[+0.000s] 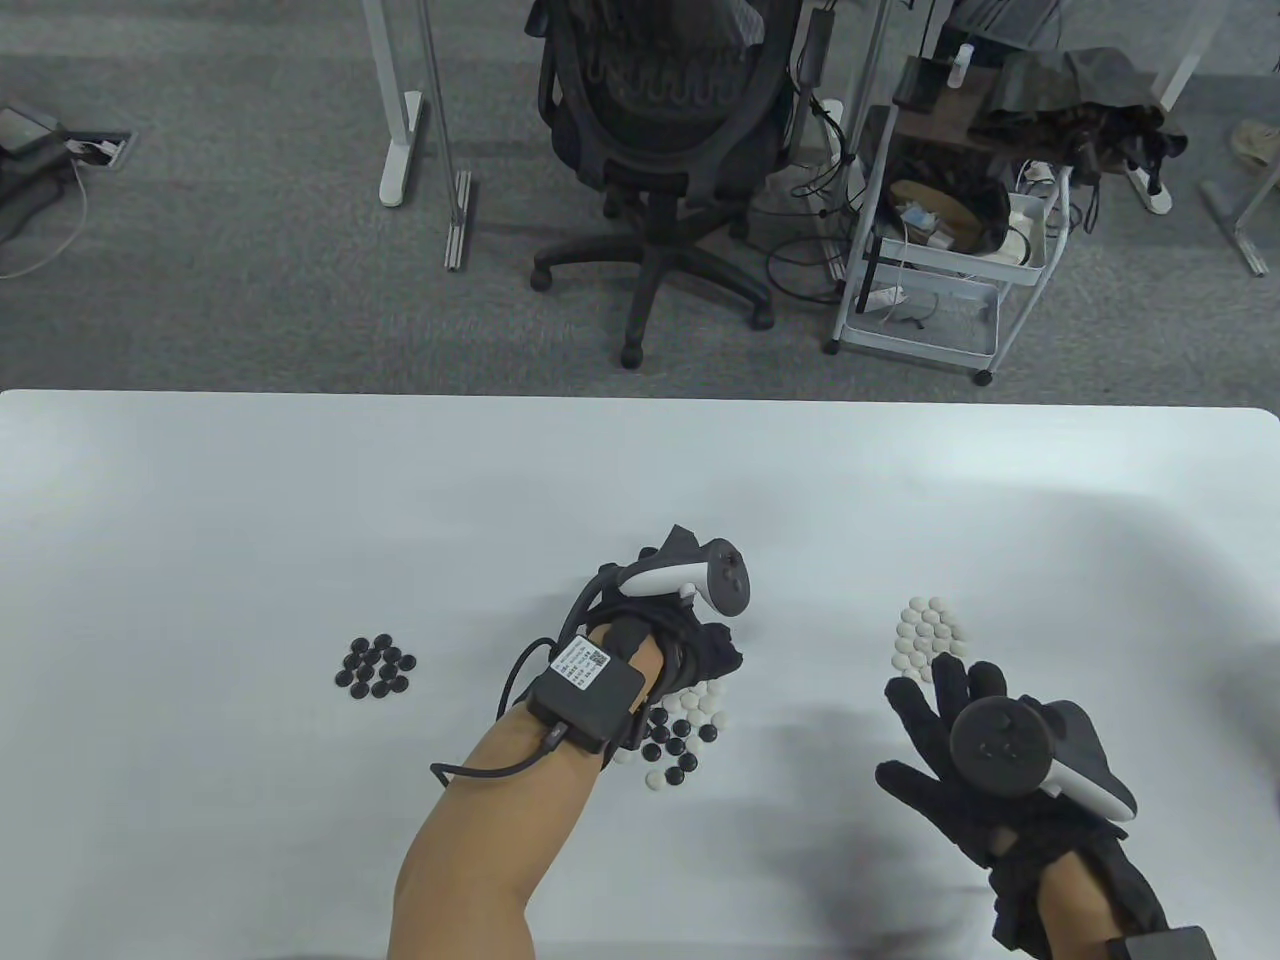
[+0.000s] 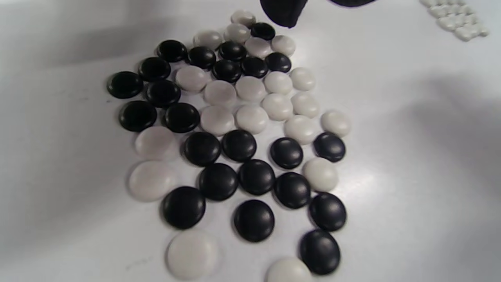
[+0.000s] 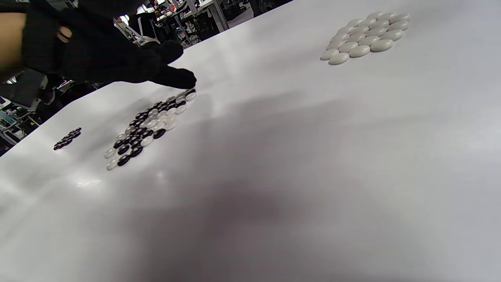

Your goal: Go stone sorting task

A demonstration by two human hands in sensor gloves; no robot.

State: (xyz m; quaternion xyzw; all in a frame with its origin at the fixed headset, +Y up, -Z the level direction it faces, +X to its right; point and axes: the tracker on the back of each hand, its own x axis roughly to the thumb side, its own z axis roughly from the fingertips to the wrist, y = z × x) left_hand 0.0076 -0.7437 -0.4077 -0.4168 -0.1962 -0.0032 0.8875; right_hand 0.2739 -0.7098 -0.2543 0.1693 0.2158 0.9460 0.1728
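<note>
Sorting is midway: the left hand (image 1: 690, 610) reaches fingers-down over the mixed stones (image 2: 235, 133), grip hidden. The right hand (image 1: 960, 740), spread and holding nothing, hovers beside the white pile (image 1: 930, 640); the black pile (image 1: 375, 667) lies left. Next calls for pinching one stone cleanly.

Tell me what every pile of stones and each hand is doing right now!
Mixed pile: black and white stones jumbled together, unsorted.
Black stone group: sorted, apart to the left, flat on the table.
White stone group: sorted, packed close together on the right.
Left hand: fingertips reaching down at the far edge of the mixed pile.
Right hand: fingers spread, beside the white stone group, holding nothing visible.
White table: bears all three groups.
</note>
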